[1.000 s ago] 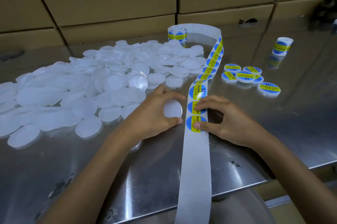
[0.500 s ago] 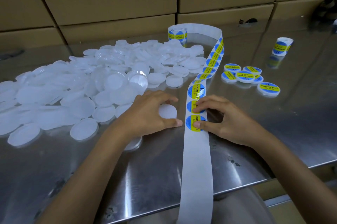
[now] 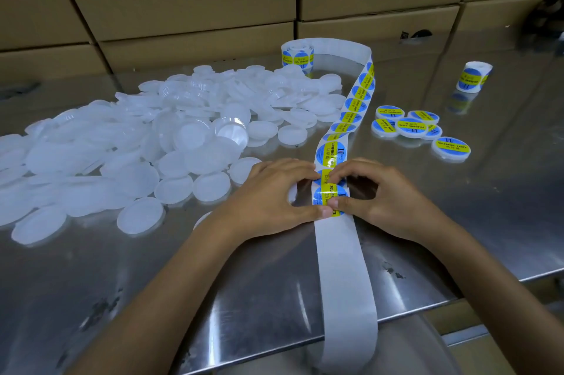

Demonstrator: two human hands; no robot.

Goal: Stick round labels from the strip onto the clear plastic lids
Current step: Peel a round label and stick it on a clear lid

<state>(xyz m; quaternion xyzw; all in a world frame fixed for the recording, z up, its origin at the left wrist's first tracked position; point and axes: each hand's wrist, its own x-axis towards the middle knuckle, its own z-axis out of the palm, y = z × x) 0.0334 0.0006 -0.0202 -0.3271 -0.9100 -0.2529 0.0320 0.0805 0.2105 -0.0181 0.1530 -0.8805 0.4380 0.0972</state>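
Both hands close their grip on one spot of the strip (image 3: 343, 267): the left hand (image 3: 274, 194) holds a clear lid (image 3: 293, 193), only its edge showing between thumb and forefinger, and the right hand (image 3: 378, 194) pinches the blue-and-yellow round label (image 3: 328, 199) with thumb and forefinger, right where the printed run ends and the bare backing begins. Whether the label is already off the backing, or only pressed against it, cannot be told; the fingers cover its edges.

Judging from this, the main risk is a crooked or creased label. Both thumbs press its lower edge, so if it lands on the lid off centre it may wrinkle or trap air. If the strip lifts with the label, the next label (image 3: 331, 154), just beyond the hands along the strip, could peel early or fold on itself.

Left of the strip lies the heap of unlabelled lids (image 3: 137, 142) on the desk (image 3: 457, 206); right of it sit the finished lids (image 3: 410, 127). A careless elbow could mix these two.
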